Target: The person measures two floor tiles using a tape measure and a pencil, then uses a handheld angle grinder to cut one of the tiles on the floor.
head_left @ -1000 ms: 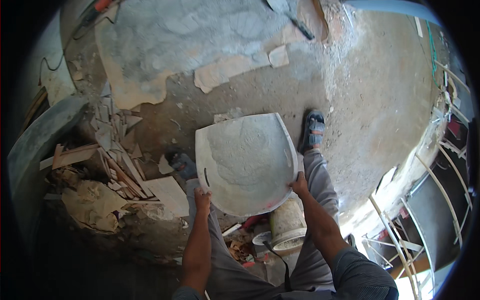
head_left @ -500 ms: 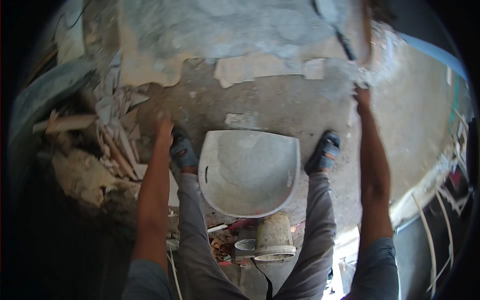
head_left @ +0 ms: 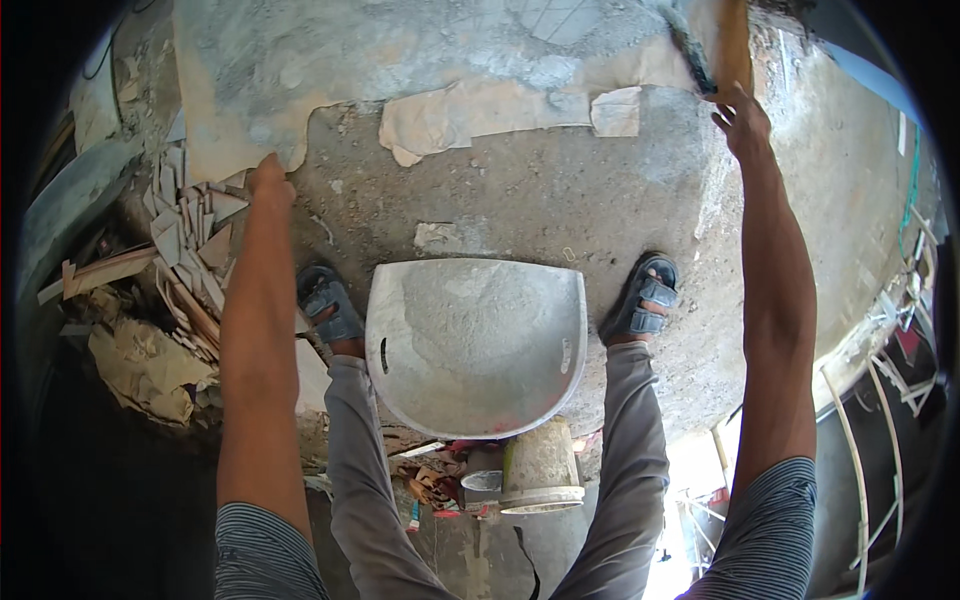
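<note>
My left hand (head_left: 268,182) is closed at the lower edge of a large, pale, dusty sheet (head_left: 270,110) with a torn border; whether its fingers grip the sheet is hidden. My right hand (head_left: 745,122) has its fingers apart, close to the dark handle end of a tool (head_left: 692,55). A brown wooden board (head_left: 732,45) stands just beyond that hand. Between my feet lies a wide, shallow white scoop-shaped pan (head_left: 475,345), dusted grey, with a slot in each side. Neither hand touches it.
Broken tile or board pieces (head_left: 190,225) are heaped at the left beside crumpled brown paper (head_left: 150,370). A dirty bucket (head_left: 541,465) is behind the pan. Torn paper scraps (head_left: 430,120) lie on the rough floor. Thin pale rods (head_left: 850,470) stand at the right.
Both hands have moved forward, the left also leftward to the sheet's edge, the right up to the dark handle. My view has shifted slightly, so the pan appears further left.
</note>
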`<control>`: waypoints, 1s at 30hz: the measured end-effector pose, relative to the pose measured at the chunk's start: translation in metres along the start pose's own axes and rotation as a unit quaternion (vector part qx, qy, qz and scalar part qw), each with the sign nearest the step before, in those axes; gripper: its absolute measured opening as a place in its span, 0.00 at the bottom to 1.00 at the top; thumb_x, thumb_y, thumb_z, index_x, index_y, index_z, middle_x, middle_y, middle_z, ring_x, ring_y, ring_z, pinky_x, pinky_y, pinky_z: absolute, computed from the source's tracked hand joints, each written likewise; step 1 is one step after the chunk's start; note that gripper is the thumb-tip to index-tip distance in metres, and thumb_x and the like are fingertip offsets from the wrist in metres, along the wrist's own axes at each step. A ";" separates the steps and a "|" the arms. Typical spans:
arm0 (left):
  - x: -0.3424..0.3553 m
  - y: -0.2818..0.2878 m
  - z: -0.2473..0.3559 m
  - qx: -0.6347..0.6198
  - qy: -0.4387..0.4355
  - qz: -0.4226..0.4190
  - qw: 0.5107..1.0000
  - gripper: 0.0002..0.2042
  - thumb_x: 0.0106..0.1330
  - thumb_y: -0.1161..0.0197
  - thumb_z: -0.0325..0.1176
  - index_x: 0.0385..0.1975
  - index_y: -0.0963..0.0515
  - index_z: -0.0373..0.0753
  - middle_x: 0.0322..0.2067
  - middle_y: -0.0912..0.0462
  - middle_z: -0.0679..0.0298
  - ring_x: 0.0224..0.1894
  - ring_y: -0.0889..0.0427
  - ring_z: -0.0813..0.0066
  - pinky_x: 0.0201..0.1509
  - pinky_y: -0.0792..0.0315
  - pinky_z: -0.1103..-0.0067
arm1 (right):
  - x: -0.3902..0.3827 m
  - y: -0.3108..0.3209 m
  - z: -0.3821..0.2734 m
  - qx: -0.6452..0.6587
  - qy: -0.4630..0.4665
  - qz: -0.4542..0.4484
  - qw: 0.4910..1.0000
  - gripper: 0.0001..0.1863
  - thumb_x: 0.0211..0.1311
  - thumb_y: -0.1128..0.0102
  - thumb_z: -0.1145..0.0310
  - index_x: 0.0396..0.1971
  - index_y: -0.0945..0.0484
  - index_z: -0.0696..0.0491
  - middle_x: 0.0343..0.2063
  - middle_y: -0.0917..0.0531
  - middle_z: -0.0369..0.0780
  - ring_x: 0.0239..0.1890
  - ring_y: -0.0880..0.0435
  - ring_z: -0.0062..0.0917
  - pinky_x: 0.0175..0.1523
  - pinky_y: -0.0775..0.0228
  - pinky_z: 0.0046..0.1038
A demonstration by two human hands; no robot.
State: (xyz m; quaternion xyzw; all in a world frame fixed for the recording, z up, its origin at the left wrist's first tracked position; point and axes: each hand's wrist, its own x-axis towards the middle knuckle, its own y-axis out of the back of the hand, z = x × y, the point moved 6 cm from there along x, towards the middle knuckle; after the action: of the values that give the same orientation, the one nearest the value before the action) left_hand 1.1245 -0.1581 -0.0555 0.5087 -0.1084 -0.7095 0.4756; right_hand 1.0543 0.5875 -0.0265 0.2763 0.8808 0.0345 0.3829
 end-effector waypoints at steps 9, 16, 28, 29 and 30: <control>-0.050 0.016 0.039 -0.019 -0.185 -0.211 0.959 0.17 0.64 0.46 0.26 0.52 0.34 0.29 0.44 0.26 0.57 0.44 0.24 0.67 0.47 0.28 0.72 | -0.056 -0.007 -0.055 -0.081 0.139 0.003 0.987 0.15 0.63 0.55 0.74 0.43 0.36 0.72 0.38 0.25 0.51 0.32 0.17 0.35 0.35 0.19 0.27; -0.139 0.039 0.109 0.144 -0.371 -0.200 0.895 0.14 0.66 0.47 0.28 0.47 0.32 0.26 0.43 0.25 0.55 0.42 0.23 0.71 0.47 0.27 0.75 | -0.095 -0.017 -0.100 -0.125 0.162 -0.051 0.977 0.15 0.65 0.56 0.74 0.45 0.32 0.70 0.33 0.22 0.47 0.28 0.17 0.27 0.31 0.20 0.23; -0.163 0.055 0.113 0.277 -0.481 -0.120 0.823 0.13 0.61 0.46 0.31 0.40 0.28 0.27 0.33 0.21 0.47 0.35 0.20 0.56 0.41 0.29 0.69 | -0.140 -0.008 -0.097 -0.177 0.140 -0.064 0.972 0.13 0.66 0.56 0.73 0.44 0.29 0.67 0.26 0.21 0.43 0.21 0.20 0.23 0.27 0.21 0.24; -0.163 0.059 0.112 0.283 -0.484 -0.122 0.819 0.13 0.60 0.46 0.31 0.39 0.27 0.28 0.34 0.21 0.44 0.39 0.21 0.47 0.44 0.31 0.65 | -0.145 -0.003 -0.093 -0.179 0.130 -0.060 0.973 0.13 0.66 0.55 0.73 0.43 0.29 0.67 0.25 0.21 0.43 0.21 0.20 0.23 0.27 0.22 0.24; -0.163 0.065 0.110 0.278 -0.492 -0.113 0.817 0.13 0.60 0.46 0.31 0.39 0.27 0.28 0.34 0.21 0.44 0.39 0.21 0.47 0.44 0.31 0.65 | -0.151 0.004 -0.088 -0.181 0.122 -0.052 0.974 0.13 0.66 0.55 0.72 0.43 0.28 0.67 0.25 0.21 0.43 0.21 0.20 0.23 0.27 0.22 0.24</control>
State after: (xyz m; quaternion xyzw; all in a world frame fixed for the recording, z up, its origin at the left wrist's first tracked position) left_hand 1.0749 -0.1002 0.1374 0.2109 -0.4624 -0.8536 0.1141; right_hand 1.0786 0.5264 0.1358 0.1498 0.9134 0.2069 0.3170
